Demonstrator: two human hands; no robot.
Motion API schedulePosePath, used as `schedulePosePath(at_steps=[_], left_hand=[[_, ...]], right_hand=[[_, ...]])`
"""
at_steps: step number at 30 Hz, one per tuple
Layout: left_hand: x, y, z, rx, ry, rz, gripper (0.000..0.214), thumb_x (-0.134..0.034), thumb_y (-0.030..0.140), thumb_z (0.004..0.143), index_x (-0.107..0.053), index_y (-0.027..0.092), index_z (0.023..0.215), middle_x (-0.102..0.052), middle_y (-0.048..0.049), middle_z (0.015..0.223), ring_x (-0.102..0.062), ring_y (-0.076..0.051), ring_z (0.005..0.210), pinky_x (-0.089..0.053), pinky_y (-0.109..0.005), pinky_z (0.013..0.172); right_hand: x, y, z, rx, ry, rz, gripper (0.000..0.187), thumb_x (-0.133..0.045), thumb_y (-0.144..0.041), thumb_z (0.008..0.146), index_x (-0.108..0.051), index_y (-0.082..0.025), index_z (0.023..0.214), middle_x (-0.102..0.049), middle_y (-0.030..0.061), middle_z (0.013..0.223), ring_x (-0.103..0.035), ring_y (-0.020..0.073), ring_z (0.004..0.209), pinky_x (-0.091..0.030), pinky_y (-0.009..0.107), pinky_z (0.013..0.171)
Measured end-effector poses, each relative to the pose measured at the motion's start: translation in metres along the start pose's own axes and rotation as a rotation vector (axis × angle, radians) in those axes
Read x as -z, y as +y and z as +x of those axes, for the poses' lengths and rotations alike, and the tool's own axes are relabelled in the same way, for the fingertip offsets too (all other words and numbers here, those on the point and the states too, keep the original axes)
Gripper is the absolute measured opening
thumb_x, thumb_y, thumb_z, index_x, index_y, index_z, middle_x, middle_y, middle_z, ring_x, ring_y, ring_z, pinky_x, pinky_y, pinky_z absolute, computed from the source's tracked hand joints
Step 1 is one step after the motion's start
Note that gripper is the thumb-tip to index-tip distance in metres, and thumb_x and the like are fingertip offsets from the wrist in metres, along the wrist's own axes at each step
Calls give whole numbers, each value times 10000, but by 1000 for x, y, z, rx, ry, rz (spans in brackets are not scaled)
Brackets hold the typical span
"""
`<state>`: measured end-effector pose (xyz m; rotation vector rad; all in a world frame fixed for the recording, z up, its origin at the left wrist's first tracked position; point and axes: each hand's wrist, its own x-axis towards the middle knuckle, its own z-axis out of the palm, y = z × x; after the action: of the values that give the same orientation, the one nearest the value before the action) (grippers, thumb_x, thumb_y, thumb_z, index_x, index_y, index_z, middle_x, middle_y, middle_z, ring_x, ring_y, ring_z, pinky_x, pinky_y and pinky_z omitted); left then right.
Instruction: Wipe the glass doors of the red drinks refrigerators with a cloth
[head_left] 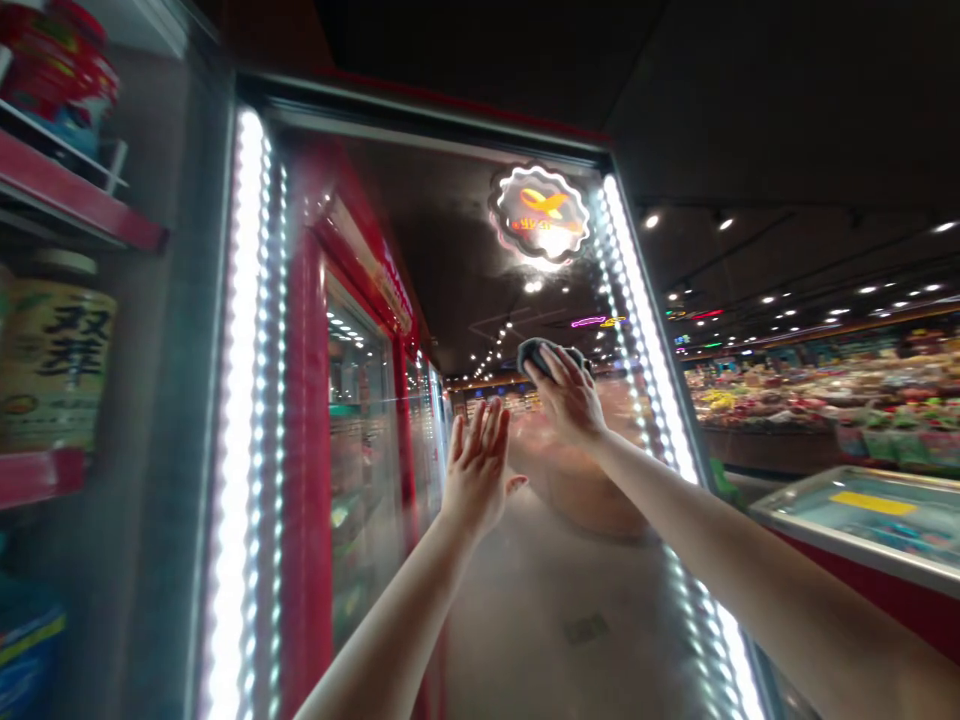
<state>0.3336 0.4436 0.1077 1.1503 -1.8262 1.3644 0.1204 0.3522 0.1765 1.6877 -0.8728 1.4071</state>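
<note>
Two bare forearms (397, 625) come nearest the camera, reaching up and away toward a tall glass door pane (517, 590) framed by bright light strips (244, 400). The person's right hand (574, 398) has a dark cloth (533, 354) under its fingers, pressed at the pane's upper right part, a little below the round badge (540, 215). The left hand (478, 462) is empty, fingers extended and palm toward the glass, lower and to the left of the cloth; whether it touches the pane cannot be told.

Wiping the glass appears to be the step in hand, with the left hand perhaps bracing the door. The next move would call for steady, flat pressure on the cloth, and for care around the badge and the right-hand lights.

To the near left, a labelled jar (56, 350) stands on a red-edged shelf (45, 478). Red cabinets (309, 430) run away beyond the pane, and a chest freezer (776, 507) stands at the right.
</note>
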Motion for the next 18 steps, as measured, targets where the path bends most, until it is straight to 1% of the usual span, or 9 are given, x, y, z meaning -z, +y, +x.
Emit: schedulePosePath(at_steps=[2,3,6,8,9,12,14,15,18], left_hand=[[-2,0,0,-1,10,-9,1135,-689,572,876,22,131,1643,-144,-134,1700,-55,-315,1591,-126,-561,1299],[-3,-1,1,-1,17,-10,1133,-687,569,879,24,128,1643,-140,-135,1701,-52,-315,1591,-118,-562,1299],[-10,-1,1,-7,41,-11,1108,-671,533,901,50,132,1641,-133,-135,1703,-46,-311,1591,-107,-565,1299],[-13,-2,1,-8,59,-13,1084,-661,491,915,66,142,1641,-141,-138,1702,-54,-309,1590,-107,-568,1297],[-14,-2,1,-9,66,-15,1077,-661,472,918,68,149,1641,-147,-140,1701,-61,-309,1589,-107,-569,1296],[-13,-3,1,-13,81,-17,1083,-676,445,912,74,167,1642,-155,-145,1698,-85,-314,1586,-110,-570,1294],[-12,-3,2,-13,85,-10,1098,-689,446,905,80,174,1641,-170,-145,1695,-105,-314,1584,-127,-564,1293],[-11,-3,2,-11,87,-5,1105,-692,451,901,81,178,1640,-186,-144,1693,-119,-313,1582,-139,-562,1292],[-9,-3,3,-5,80,9,1117,-692,491,893,80,187,1640,-239,-145,1681,-164,-313,1575,-158,-557,1290]], right_hand=[[3,6,-3,92,-68,17,555,-465,-253,1017,-425,-414,1547,-329,-37,1677,-295,243,1539,-371,467,1203],[4,12,-3,46,-68,19,558,-444,-248,1023,-408,-402,1559,-322,-32,1681,-299,242,1538,-371,464,1206],[6,30,-4,-302,23,9,574,-385,-230,1029,-364,-333,1593,-318,29,1683,-313,293,1531,-371,535,1201],[4,31,-7,-418,58,3,588,-390,-215,1019,-355,-303,1600,-311,61,1684,-290,329,1538,-360,585,1196],[3,28,-8,-376,45,5,596,-405,-203,1011,-362,-306,1597,-304,62,1687,-271,331,1547,-357,590,1197],[4,20,-10,-12,-69,39,628,-459,-149,976,-411,-360,1565,-294,12,1693,-237,272,1565,-366,519,1214],[7,26,-6,91,-107,50,613,-455,-128,972,-457,-364,1537,-308,-1,1687,-256,247,1559,-385,481,1208],[8,32,-2,44,-99,44,591,-440,-130,979,-474,-346,1529,-319,12,1683,-275,249,1552,-400,479,1197],[8,49,5,-319,-24,-16,542,-398,-161,1006,-487,-273,1529,-338,82,1669,-335,301,1520,-436,526,1154]])
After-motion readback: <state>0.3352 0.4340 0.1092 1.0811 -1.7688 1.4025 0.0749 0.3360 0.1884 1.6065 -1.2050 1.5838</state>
